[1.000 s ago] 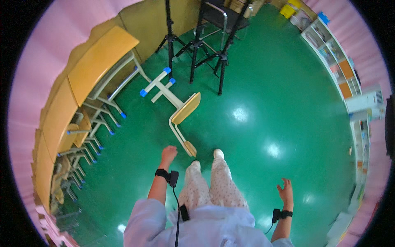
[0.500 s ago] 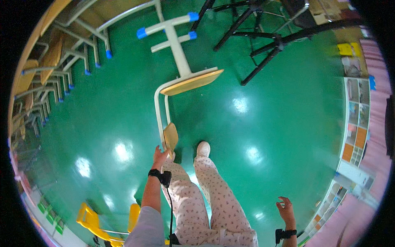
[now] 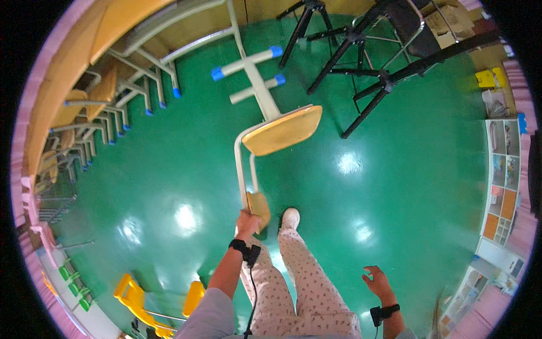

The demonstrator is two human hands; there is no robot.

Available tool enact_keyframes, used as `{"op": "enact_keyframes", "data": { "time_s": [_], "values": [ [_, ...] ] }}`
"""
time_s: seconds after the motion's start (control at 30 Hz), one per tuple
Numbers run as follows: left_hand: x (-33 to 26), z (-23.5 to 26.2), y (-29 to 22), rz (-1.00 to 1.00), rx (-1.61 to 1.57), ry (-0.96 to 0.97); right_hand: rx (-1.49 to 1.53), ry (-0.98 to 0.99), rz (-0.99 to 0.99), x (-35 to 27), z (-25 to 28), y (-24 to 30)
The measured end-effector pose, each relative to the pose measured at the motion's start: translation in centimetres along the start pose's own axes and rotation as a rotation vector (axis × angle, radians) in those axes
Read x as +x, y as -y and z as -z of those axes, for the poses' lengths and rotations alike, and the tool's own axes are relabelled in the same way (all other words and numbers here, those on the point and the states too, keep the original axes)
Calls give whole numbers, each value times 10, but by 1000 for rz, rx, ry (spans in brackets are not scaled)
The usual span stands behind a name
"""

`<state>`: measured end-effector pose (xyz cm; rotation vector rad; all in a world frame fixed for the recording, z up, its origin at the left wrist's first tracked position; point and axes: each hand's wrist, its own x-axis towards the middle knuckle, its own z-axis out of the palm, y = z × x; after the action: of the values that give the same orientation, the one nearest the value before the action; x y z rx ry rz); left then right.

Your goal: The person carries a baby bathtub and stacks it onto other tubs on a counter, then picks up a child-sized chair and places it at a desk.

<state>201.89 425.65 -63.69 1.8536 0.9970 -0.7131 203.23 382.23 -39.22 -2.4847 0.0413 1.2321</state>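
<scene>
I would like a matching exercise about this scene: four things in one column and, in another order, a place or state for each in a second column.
Things:
1. left hand
2. right hand
3. wooden chair
4. black tripod stands

Places or states:
A. open, holding nothing, beside the right leg
B. upright on the green floor at the top of the view
C. closed on the chair's backrest
D. lies tipped over, its blue-capped feet pointing away from the person

Pairs: 1-C, 2-A, 3-D, 4-B
</scene>
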Motion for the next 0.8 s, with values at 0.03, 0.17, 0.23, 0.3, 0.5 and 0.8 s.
{"op": "enact_keyframes", "data": {
  "time_s": [0.03, 0.17, 0.23, 0.3, 0.5, 0.8],
  "values": [
    [-13, 1, -26, 68, -114, 107, -29, -17, 1, -1, 5, -4],
    [-99, 53, -141, 193, -605, 408, -26, -167, 133, 6, 11, -3],
    [-119, 78, -156, 169, -679, 462, 24, -144, 61, 31, -5, -2],
    [-138, 99, -171, 196, -788, 603, -27, -180, 191, 47, -20, 14],
    [-150, 124, -175, 346, -1069, 793, -7, -378, 204, 66, -24, 112],
    [-125, 184, -108, 218, -1257, 859, -496, -274, 351, 129, 12, 164]
  ]
}}
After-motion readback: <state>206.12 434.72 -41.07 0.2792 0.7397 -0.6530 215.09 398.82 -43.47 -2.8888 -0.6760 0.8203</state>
